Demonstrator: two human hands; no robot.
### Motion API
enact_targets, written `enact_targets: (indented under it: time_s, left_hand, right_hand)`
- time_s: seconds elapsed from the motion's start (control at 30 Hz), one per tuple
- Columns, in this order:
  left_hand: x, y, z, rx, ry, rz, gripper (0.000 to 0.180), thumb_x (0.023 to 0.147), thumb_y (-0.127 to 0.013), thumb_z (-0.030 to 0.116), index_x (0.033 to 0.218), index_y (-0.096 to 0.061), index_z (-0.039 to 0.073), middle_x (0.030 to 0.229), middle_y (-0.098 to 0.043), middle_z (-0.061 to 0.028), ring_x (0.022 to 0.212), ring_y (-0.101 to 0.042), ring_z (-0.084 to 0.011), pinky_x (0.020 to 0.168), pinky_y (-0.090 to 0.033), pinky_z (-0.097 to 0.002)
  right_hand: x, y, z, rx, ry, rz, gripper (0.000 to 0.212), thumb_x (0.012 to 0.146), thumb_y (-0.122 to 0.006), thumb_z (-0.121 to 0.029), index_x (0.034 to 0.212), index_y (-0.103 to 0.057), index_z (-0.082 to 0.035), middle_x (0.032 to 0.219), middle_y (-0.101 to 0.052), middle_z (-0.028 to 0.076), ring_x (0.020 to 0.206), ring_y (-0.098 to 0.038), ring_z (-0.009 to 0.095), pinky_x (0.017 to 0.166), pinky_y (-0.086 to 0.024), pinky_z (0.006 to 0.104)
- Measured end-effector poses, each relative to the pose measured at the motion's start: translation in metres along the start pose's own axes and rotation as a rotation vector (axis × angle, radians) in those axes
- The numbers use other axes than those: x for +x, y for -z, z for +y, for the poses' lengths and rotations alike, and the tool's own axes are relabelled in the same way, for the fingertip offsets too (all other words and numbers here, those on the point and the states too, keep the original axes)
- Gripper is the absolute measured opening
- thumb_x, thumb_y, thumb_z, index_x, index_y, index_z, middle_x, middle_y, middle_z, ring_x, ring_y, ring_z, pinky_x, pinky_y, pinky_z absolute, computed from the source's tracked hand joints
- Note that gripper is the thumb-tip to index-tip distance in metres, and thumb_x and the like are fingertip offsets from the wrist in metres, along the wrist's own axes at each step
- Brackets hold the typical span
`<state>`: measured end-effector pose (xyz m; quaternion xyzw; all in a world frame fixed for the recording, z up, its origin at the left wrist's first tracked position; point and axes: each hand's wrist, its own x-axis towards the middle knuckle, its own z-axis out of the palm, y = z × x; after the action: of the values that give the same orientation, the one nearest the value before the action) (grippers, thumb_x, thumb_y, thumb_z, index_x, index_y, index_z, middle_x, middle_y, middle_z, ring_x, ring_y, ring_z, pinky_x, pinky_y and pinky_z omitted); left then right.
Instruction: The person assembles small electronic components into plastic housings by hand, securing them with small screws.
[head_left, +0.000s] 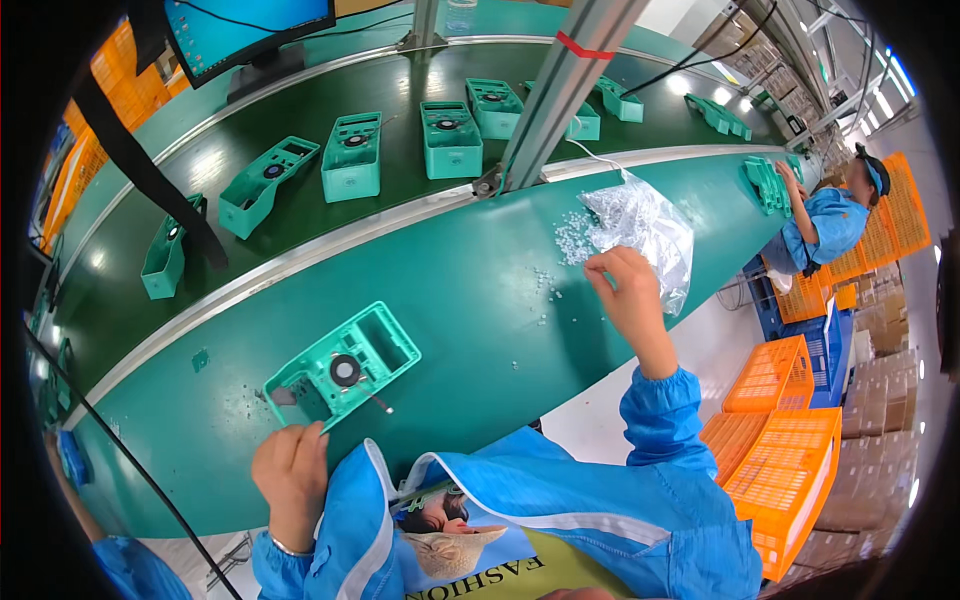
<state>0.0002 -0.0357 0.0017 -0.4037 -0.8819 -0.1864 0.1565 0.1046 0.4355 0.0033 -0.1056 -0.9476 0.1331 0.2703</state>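
Resting at the near left corner of a green plastic housing, the left hand has its fingers curled; I cannot tell whether its grip clasps the rim. The housing lies slantwise on the smooth green bench, a round black fan set in its middle. The right hand is beside a clear plastic bag, its grip narrow; whether anything is pinched there I cannot tell. Small pale pieces lie heaped by the bag, with some strewn toward the person.

Beyond a metal rail runs a darker green belt carrying more green housings. A metal post with a red band rises there, and a lit monitor stands at the far left. On the right, a co-worker in blue sits near orange crates, stacked cardboard boxes and a pale floor.
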Motion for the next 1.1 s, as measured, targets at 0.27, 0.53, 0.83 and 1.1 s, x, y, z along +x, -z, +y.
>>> enact_targets:
  time_s: [0.27,0.53,0.83,1.1]
  left_hand:
    - [0.016,-0.019,0.024,0.095,-0.13,0.006,0.022,0.078,-0.079,0.015,0.099,-0.074,0.013,0.088,-0.063,-0.0027,0.07,-0.062,-0.0218,0.059,-0.049,-0.0373]
    - [0.016,-0.021,0.021,0.112,-0.138,0.008,0.024,0.078,-0.079,0.015,0.101,-0.073,0.013,0.089,-0.062,-0.0027,0.07,-0.062,-0.0212,0.059,-0.05,-0.0365]
    - [0.016,-0.017,0.023,0.091,-0.136,-0.045,0.025,0.08,-0.079,0.014,0.104,-0.072,0.012,0.09,-0.062,-0.0036,0.072,-0.063,-0.0212,0.06,-0.05,-0.0364]
    - [0.019,-0.018,0.021,0.107,-0.14,-0.047,0.023,0.084,-0.077,0.016,0.106,-0.073,0.013,0.09,-0.062,-0.0031,0.072,-0.062,-0.0206,0.06,-0.049,-0.0359]
  right_hand:
    - [0.018,-0.031,0.007,0.135,0.1,-0.067,0.009,0.081,-0.079,-0.008,0.088,-0.073,-0.01,0.086,-0.066,0.005,0.086,-0.063,0.029,0.077,-0.048,0.0428]
    - [0.02,-0.041,0.008,0.102,0.132,-0.131,0.009,0.08,-0.079,-0.01,0.087,-0.074,-0.012,0.088,-0.066,0.002,0.091,-0.062,0.025,0.081,-0.046,0.0398]
    - [0.016,-0.04,0.008,0.094,0.105,-0.149,0.009,0.079,-0.08,-0.01,0.086,-0.074,-0.012,0.089,-0.068,0.001,0.093,-0.061,0.026,0.084,-0.044,0.0406]
    - [0.017,-0.038,0.005,0.062,0.102,-0.113,0.008,0.079,-0.08,-0.011,0.086,-0.075,-0.012,0.087,-0.068,0.001,0.093,-0.061,0.025,0.085,-0.044,0.0403]
